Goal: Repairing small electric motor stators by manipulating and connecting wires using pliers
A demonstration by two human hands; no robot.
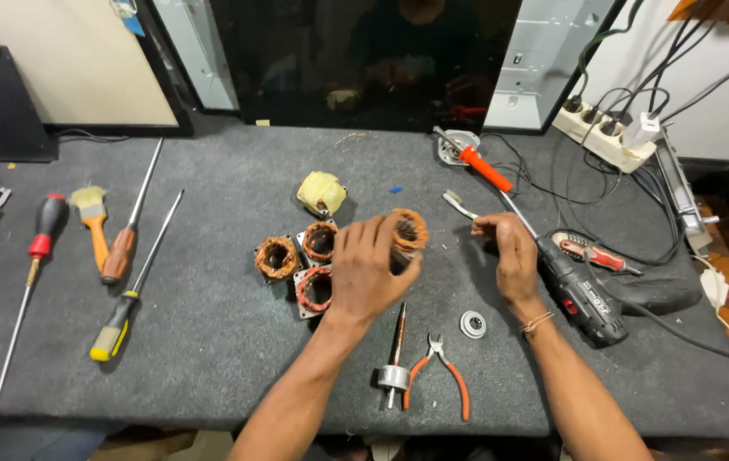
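Left grip [371, 265] clasps copper-wound stator [409, 229]; right grip [509, 252] pinches toothbrush [460, 205]

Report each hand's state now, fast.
Left hand: closed around a copper-wound motor stator, lifted above the bench.
Right hand: closed on a toothbrush handle.

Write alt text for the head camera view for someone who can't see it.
Seen from above, a person's left hand holds a copper-wound motor stator over a grey workbench while the right hand rests by a toothbrush and a power drill. Three more stators, screwdrivers, orange pliers and a soldering iron lie around.
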